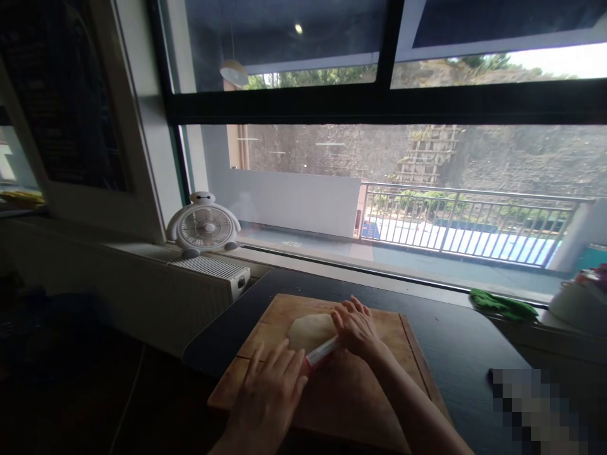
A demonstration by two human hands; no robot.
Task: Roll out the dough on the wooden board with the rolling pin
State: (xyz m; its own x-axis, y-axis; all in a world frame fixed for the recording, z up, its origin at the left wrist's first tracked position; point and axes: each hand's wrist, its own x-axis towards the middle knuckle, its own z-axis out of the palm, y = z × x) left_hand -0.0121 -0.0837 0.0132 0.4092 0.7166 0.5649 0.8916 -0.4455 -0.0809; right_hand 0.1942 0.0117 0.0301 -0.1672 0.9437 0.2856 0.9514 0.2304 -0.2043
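Note:
A pale, flattened piece of dough (310,333) lies on the wooden board (265,322). Across its near edge runs a rolling pin (322,354), whitish with a red part near the left end. My left hand (270,385) covers the pin's left end, fingers stretched forward over it and the thumb alongside. The other end is under my right hand (355,328), with its fingers bent over and pointing away from me. Both palms hide the pin's ends, so only its middle shows.
The board stands on a dark table (455,354) by a large window. A white fan (206,224) sits on the sill at the left, above a radiator (213,268). A green cloth (502,306) and a white container (578,300) are at the right.

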